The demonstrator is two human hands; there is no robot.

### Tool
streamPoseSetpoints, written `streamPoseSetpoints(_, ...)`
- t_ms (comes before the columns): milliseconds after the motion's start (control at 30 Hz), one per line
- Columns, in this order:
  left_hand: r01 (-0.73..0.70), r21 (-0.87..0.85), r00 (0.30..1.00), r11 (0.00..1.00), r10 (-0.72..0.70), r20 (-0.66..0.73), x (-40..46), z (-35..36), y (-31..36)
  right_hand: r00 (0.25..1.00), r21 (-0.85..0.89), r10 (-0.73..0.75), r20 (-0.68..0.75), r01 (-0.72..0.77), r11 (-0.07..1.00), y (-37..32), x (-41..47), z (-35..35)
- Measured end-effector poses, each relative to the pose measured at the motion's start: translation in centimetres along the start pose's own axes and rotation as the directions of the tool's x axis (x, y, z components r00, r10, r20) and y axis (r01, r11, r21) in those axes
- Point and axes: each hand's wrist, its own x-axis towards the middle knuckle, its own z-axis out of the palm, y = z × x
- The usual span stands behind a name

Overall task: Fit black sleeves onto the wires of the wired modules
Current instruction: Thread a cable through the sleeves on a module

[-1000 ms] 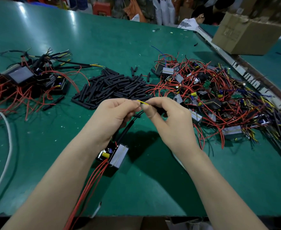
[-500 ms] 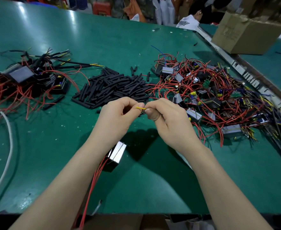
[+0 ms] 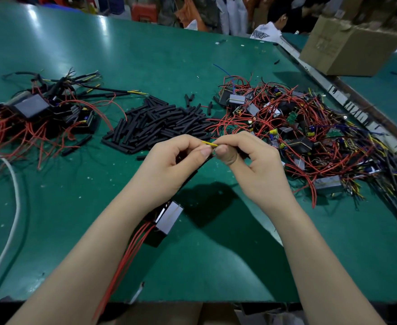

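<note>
The left hand (image 3: 169, 167) and right hand (image 3: 256, 167) meet fingertip to fingertip, both pinching a thin yellow wire (image 3: 209, 143); its boxy black-and-silver module (image 3: 169, 219) hangs below the left wrist; whether a sleeve is on, I cannot tell. The fine tip could buckle or slip if pushed off-axis; the dangling module's weight may tug it loose. The pile of short black sleeves (image 3: 160, 123) lies just beyond; bare green table (image 3: 216, 266) nearer gives room.
</note>
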Motion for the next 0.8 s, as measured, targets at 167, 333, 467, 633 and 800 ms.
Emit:
streamPoseSetpoints(167,0.019,-0.015,0.999,1.000,-0.019,-0.036,-0.1,0.1,-0.1,0.992,0.138,0.089,0.092,-0.101,0.985,-0.2,-0.1,-0.3)
streamPoseSetpoints(333,0.046,-0.012,0.999,0.999,-0.046,-0.020,0.0,0.1,-0.2,0.993,0.238,0.104,0.050,-0.113,0.965,-0.4,-0.3,0.0)
streamPoseSetpoints(467,0.053,-0.067,0.996,0.996,-0.049,0.068,-0.1,0.0,0.1,0.991,0.248,0.131,0.009,-0.129,0.960,-0.4,-0.5,0.0)
streamPoseSetpoints(633,0.035,-0.168,0.997,0.985,-0.022,0.078,-0.1,0.2,0.4,0.991,0.208,0.136,0.001,-0.133,0.969,-0.4,-0.2,0.3)
streamPoseSetpoints(800,-0.083,0.039,0.991,0.996,0.087,-0.106,-0.2,1.1,-0.2,0.989,0.137,0.137,-0.048,-0.130,0.982,-0.3,-0.4,0.5)
